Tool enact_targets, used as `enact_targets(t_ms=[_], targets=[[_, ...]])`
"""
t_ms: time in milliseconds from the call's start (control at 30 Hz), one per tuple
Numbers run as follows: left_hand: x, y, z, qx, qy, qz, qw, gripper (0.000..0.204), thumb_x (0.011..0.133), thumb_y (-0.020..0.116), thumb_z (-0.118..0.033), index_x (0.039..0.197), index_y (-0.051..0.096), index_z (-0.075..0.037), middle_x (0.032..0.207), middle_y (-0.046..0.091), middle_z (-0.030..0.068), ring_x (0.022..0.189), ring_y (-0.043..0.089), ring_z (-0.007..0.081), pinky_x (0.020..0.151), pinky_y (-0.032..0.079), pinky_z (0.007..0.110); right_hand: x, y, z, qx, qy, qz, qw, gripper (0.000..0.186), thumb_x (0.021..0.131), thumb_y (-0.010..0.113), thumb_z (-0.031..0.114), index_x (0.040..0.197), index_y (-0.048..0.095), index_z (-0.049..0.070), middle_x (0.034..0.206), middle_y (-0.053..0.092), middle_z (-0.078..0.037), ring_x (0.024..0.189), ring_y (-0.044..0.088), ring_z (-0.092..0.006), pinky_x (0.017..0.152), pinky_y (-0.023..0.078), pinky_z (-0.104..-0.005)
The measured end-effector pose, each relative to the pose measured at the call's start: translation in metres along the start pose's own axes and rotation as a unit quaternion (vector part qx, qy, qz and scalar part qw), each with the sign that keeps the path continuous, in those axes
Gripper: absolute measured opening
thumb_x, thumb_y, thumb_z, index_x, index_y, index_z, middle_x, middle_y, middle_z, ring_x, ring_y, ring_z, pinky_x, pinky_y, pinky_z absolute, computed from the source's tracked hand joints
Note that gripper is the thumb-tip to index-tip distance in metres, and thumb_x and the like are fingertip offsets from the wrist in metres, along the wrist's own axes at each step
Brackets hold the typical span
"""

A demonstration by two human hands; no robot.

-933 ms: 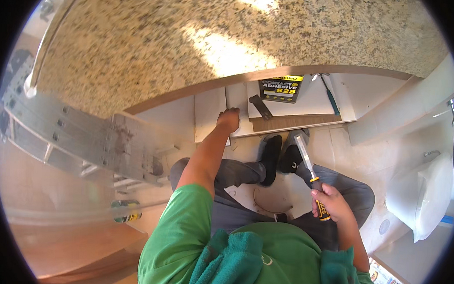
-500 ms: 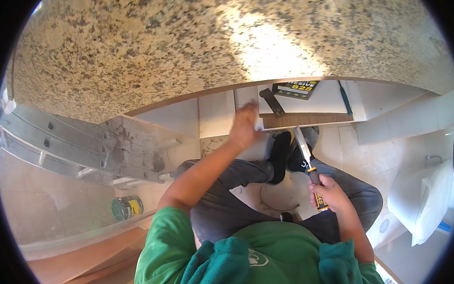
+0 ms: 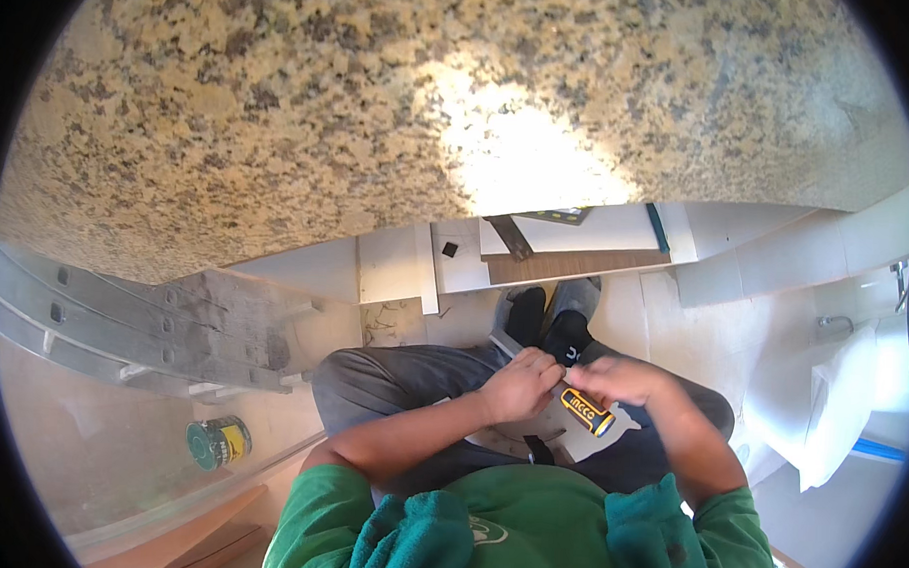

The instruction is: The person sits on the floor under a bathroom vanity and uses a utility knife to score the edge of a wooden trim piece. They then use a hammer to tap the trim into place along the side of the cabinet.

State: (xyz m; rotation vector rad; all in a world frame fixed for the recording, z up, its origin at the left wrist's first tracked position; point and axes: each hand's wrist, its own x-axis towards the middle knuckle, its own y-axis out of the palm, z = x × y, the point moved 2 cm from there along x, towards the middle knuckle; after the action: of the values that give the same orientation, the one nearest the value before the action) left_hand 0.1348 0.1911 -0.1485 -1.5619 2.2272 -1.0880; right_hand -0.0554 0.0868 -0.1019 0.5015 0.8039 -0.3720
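Observation:
I sit cross-legged. My left hand is closed round the metal blade of a chisel, whose tip points up-left over my feet. My right hand is closed at the chisel's yellow-and-black handle, beside my left. In the cabinet ahead a dark flat tool lies on a white board with a brown strip, near a teal-handled tool and a mostly hidden adhesive can. A small black square is left of them.
The granite counter overhangs the cabinet. An aluminium ladder lies at left, with a green paint can below it. A white bulky item and a tap fitting are at right.
My left hand has left the cabinet edge and come back to the chisel, now held two-handed and tilted further left. The view has shifted, hiding more of the cabinet under the counter.

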Motion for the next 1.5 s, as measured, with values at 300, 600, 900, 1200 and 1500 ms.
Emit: enact_targets(t_ms=[300, 600, 900, 1200, 1500], targets=[[-0.003, 0.007, 0.03, 0.019, 0.018, 0.001, 1.0, 0.044, 0.071, 0.075, -0.007, 0.111, 0.058, -0.007, 0.109, 0.06, 0.0127, 0.113, 0.059, 0.0329, 0.111, 0.039, 0.049, 0.074, -0.3, 0.003, -0.338, -0.109, -0.63, 0.69, 0.053, 0.095, 0.063, 0.046, 0.117, 0.061, -0.002, 0.124, 0.06, -0.031, 0.11, 0.063, -0.0494, 0.096, 0.052, -0.053], [-0.02, 0.021, 0.036, 0.032, -0.007, -0.01, 0.999, 0.04, 0.077, 0.074, -0.014, 0.113, 0.056, -0.01, 0.116, 0.061, 0.0124, 0.126, 0.057, 0.0287, 0.12, 0.029, 0.053, 0.11, -0.305, 0.028, -0.522, 0.029, -0.544, 0.656, 0.033, 0.087, 0.061, 0.017, 0.111, 0.061, -0.004, 0.108, 0.068, -0.028, 0.09, 0.068, -0.0439, 0.085, 0.057, -0.0488], [-0.017, 0.011, 0.021, 0.003, -0.032, -0.018, 0.999, 0.03, 0.08, 0.07, -0.014, 0.105, 0.056, -0.009, 0.107, 0.06, 0.0104, 0.114, 0.06, 0.0288, 0.119, 0.031, 0.054, 0.096, -0.305, 0.043, 0.103, -0.058, -0.428, 0.896, 0.008, 0.074, 0.055, 0.011, 0.08, 0.05, 0.007, 0.061, 0.045, -0.006, 0.044, 0.044, -0.0198, 0.038, 0.037, -0.0338], [-0.043, -0.073, -0.026, 0.064, 0.008, -0.135, 0.989, 0.028, 0.075, 0.071, -0.014, 0.099, 0.057, -0.011, 0.099, 0.057, 0.0096, 0.11, 0.06, 0.0294, 0.115, 0.034, 0.056, 0.004, -0.164, -0.037, 0.216, -0.099, -0.418, 0.877, 0.017, 0.099, 0.063, 0.026, 0.089, 0.057, 0.014, 0.06, 0.051, 0.0, 0.041, 0.044, -0.012, 0.036, 0.035, -0.0254], [-0.116, -0.142, -0.062, 0.098, -0.034, -0.394, 0.913, 0.027, 0.074, 0.074, -0.018, 0.096, 0.061, -0.009, 0.101, 0.056, 0.0109, 0.128, 0.054, 0.034, 0.119, 0.03, 0.059, -0.078, 0.056, -0.083, 0.237, -0.227, -0.327, 0.886, 0.012, 0.099, 0.062, 0.021, 0.095, 0.056, 0.011, 0.067, 0.052, -0.003, 0.049, 0.05, -0.0154, 0.043, 0.042, -0.0298]])
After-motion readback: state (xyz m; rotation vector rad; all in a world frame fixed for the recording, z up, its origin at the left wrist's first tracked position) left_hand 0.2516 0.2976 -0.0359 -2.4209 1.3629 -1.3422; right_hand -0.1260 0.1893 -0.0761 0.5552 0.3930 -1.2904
